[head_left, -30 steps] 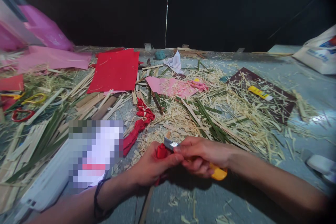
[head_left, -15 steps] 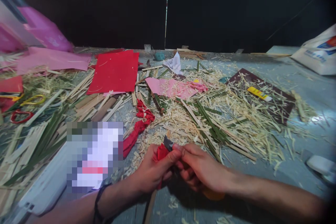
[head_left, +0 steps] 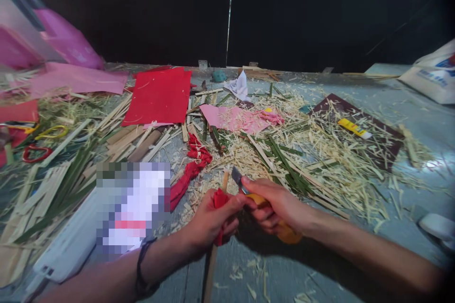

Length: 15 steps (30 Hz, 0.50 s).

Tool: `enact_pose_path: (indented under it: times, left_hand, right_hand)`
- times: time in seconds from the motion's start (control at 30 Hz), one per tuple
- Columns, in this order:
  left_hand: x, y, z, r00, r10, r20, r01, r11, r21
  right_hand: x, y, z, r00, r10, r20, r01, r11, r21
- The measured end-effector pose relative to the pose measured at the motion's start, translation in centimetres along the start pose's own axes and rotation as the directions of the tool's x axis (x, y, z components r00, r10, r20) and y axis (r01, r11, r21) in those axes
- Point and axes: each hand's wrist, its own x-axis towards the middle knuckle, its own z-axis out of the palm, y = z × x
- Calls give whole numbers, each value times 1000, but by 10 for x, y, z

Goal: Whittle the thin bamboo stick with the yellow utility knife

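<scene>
My left hand (head_left: 209, 220) is closed around a thin bamboo stick (head_left: 211, 270), with a folded red paper or cloth strip (head_left: 219, 199) wrapped about it in the grip. The stick's upper tip pokes out above the fingers, and its lower end runs down past the bottom edge. In my right hand (head_left: 273, 206) is a yellow-handled utility knife (head_left: 288, 234). Its grey blade points up and left, just right of the stick tip and apart from it. My left thumb is close to the right fingers; whether they touch I cannot tell.
Bamboo shavings (head_left: 245, 154) and strips lie around the hands. Red sheets (head_left: 158, 97), a twisted red strip (head_left: 190, 173) and pink paper (head_left: 232, 117) are ahead. Scissors (head_left: 37, 153) lie left, a yellow glue tube (head_left: 353, 128) right. A black wall (head_left: 142, 14) stands behind.
The knife blade has moved right and away from the red strip. More of the yellow handle and the stick's tip now show. The view has shifted slightly.
</scene>
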Motion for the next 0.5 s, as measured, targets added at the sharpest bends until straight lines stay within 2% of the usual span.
enact_pose_path:
  times: [0.1, 0.2, 0.3, 0.4, 0.5]
  left_hand:
    - [-3, 0, -3, 999, -42, 16, 41, 997, 60]
    - [-4, 2, -5, 999, -48, -18, 50, 987, 150]
    - [-5, 6, -5, 999, -43, 3, 41, 972, 230]
    - [-6, 8, -5, 997, -53, 59, 33, 954, 297]
    - [-6, 6, -5, 995, -55, 84, 26, 948, 318]
  right_hand:
    - [-3, -4, -10, 993, -34, 110, 42, 997, -71]
    - [-3, -5, -17, 987, -65, 145, 84, 989, -124]
    - [-3, -7, -23, 968, 65, 242, -22, 984, -177]
    - [-4, -11, -26, 914, 190, 357, -116, 969, -216]
    - [-2, -12, -26, 904, 235, 358, -170, 964, -203]
